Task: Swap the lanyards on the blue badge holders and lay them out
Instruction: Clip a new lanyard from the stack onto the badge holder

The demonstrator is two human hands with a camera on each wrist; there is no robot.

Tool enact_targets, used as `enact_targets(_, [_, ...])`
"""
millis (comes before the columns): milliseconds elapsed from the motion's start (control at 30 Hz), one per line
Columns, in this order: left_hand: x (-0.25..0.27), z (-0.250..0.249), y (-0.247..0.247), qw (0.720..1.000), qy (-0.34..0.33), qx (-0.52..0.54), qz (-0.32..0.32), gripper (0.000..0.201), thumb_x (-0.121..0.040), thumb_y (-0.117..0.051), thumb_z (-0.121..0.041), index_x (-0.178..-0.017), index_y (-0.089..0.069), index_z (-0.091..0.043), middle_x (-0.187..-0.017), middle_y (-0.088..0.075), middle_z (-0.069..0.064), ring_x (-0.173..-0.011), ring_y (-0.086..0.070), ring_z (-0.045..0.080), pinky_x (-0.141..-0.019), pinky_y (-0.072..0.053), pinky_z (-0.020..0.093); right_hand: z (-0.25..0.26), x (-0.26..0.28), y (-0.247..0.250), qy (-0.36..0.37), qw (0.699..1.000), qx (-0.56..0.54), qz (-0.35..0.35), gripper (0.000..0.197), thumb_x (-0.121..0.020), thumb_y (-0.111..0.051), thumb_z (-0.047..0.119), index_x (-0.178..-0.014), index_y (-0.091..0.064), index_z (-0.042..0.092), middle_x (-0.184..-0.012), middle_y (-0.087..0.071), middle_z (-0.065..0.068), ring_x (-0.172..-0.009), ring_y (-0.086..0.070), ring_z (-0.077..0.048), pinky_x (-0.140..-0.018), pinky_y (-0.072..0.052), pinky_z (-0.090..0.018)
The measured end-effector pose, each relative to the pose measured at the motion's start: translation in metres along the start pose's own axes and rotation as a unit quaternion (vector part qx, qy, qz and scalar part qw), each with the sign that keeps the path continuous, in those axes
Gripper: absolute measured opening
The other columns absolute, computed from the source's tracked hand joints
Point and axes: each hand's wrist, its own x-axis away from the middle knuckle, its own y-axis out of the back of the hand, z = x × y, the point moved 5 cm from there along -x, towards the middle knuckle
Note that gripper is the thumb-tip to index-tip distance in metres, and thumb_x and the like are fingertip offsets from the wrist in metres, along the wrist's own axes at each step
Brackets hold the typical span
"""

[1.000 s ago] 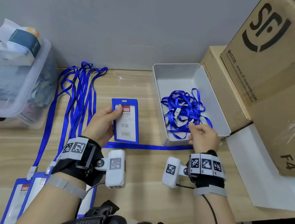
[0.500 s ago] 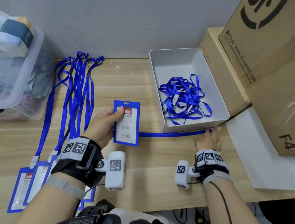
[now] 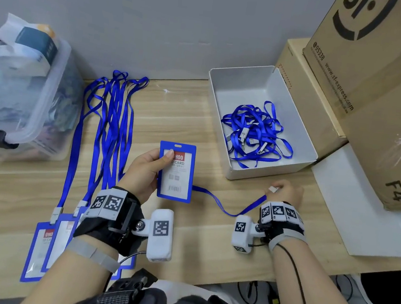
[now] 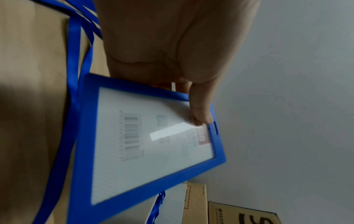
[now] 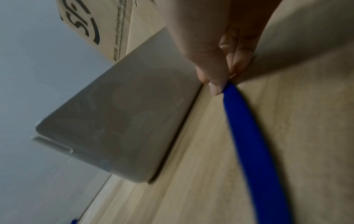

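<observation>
At upper right of the frame we see our right hand (image 5: 220, 50), its fingers (image 5: 216, 86) pinching a blue lanyard (image 5: 254, 144) that runs down to the lower right over the tabletop (image 5: 191, 189). A grey tray (image 5: 118, 121) fills the middle left, a cardboard box (image 5: 114, 22) above it.

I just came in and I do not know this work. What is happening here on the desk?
A person is fitting lanyards to blue badge holders. The left hand holds one badge holder above the wooden desk. The right hand pinches the clip end of a blue lanyard that trails behind the holder. More lanyards lie in the white tray; finished badges lie at left.
</observation>
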Motion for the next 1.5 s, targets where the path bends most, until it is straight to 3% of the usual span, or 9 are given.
enact_targets(200, [0.007, -0.006, 0.004, 1.0, -0.009, 0.014, -0.006, 0.016, -0.093, -0.049, -0.023, -0.095, -0.064, -0.017, -0.09, -0.067, 0.001, -0.082, -0.063, 0.016, -0.075, -0.051, 0.033, -0.001, 0.017, 0.0, -0.051, 0.998, -0.014, 0.021, 0.037, -0.085, -0.051, 0.003, -0.121, -0.05, 0.008, -0.115, -0.059, -0.021, -0.104, -0.056, -0.038, -0.085, -0.046, -0.04])
enact_targets(367, [0.01, -0.008, 0.006, 0.999, -0.014, 0.038, -0.004, 0.016, -0.092, -0.049, -0.024, -0.091, -0.064, -0.018, -0.08, -0.07, -0.004, -0.076, -0.066, 0.013, -0.067, -0.055, 0.029, 0.018, 0.041, -0.009, -0.025, 0.993, -0.027, 0.115, 0.024, -0.091, -0.047, 0.012, -0.106, -0.062, 0.0, -0.084, -0.061, -0.017, -0.073, -0.053, -0.03, -0.068, -0.043, -0.033])
enact_targets(500, [0.013, -0.01, 0.011, 0.996, -0.012, 0.082, -0.028, 0.013, -0.092, -0.05, -0.021, -0.1, -0.055, -0.011, -0.078, -0.069, -0.001, -0.063, -0.067, 0.009, -0.055, -0.056, 0.025, 0.062, 0.085, -0.019, -0.037, 0.899, -0.358, 0.251, 0.023, -0.09, -0.039, -0.009, -0.105, -0.055, -0.001, -0.074, -0.054, -0.01, -0.056, -0.054, -0.016, -0.049, -0.049, -0.02])
enact_targets(633, [0.016, -0.016, 0.018, 0.991, -0.049, 0.115, -0.044, 0.034, -0.092, -0.051, -0.013, -0.118, -0.045, -0.034, -0.071, -0.07, -0.001, -0.061, -0.067, 0.01, -0.057, -0.058, 0.029, 0.112, 0.122, -0.002, 0.065, 0.844, -0.433, 0.31, 0.024, -0.091, -0.037, -0.009, -0.101, -0.055, 0.002, -0.077, -0.054, -0.005, -0.041, -0.042, -0.003, -0.04, -0.03, -0.013])
enact_targets(800, [0.028, -0.032, 0.021, 0.989, -0.129, -0.051, -0.054, 0.02, -0.093, -0.049, -0.012, -0.094, -0.065, -0.024, -0.085, -0.065, -0.005, -0.07, -0.059, 0.007, -0.053, -0.046, 0.02, 0.144, 0.148, 0.02, 0.201, 0.856, -0.346, 0.328, 0.031, -0.092, -0.04, -0.004, -0.094, -0.06, 0.018, -0.074, -0.06, 0.0, -0.047, -0.042, -0.003, -0.045, -0.034, -0.014])
enact_targets(1000, [0.038, -0.046, 0.01, 0.966, -0.176, -0.189, 0.031, 0.02, -0.084, -0.062, -0.009, -0.101, -0.067, -0.017, -0.095, -0.067, -0.005, -0.08, -0.061, -0.005, -0.071, -0.047, 0.009, 0.162, 0.171, 0.026, 0.277, 0.873, -0.256, 0.308, 0.026, -0.092, -0.046, 0.001, -0.098, -0.064, 0.018, -0.067, -0.058, -0.003, -0.045, -0.037, -0.004, -0.046, -0.034, -0.012])
enact_targets(1133, [0.043, -0.049, 0.007, 0.963, -0.177, -0.202, 0.038, 0.013, -0.083, -0.064, -0.014, -0.094, -0.069, -0.019, -0.091, -0.069, -0.006, -0.081, -0.062, -0.001, -0.071, -0.047, 0.01, 0.164, 0.175, 0.017, 0.285, 0.887, -0.202, 0.303, 0.023, -0.09, -0.049, 0.003, -0.103, -0.067, 0.01, -0.062, -0.058, 0.0, -0.042, -0.037, -0.003, -0.046, -0.034, -0.013])
enact_targets(1400, [0.042, -0.048, 0.013, 0.95, -0.174, -0.26, -0.02, 0.006, -0.081, -0.068, -0.023, -0.087, -0.069, -0.025, -0.085, -0.067, -0.008, -0.085, -0.061, 0.013, -0.077, -0.046, 0.024, 0.166, 0.181, 0.011, 0.304, 0.889, -0.161, 0.303, 0.027, -0.09, -0.051, 0.009, -0.084, -0.066, 0.03, -0.061, -0.06, 0.001, -0.04, -0.043, -0.001, -0.051, -0.034, -0.02])
enact_targets(1500, [0.044, -0.05, 0.013, 0.936, -0.182, -0.299, -0.022, 0.009, -0.08, -0.068, -0.028, -0.089, -0.07, -0.026, -0.084, -0.068, -0.007, -0.083, -0.061, 0.01, -0.073, -0.045, 0.021, 0.167, 0.182, 0.009, 0.303, 0.887, -0.159, 0.31, 0.025, -0.09, -0.051, 0.009, -0.087, -0.066, 0.027, -0.061, -0.058, 0.0, -0.04, -0.044, -0.001, -0.05, -0.034, -0.017])
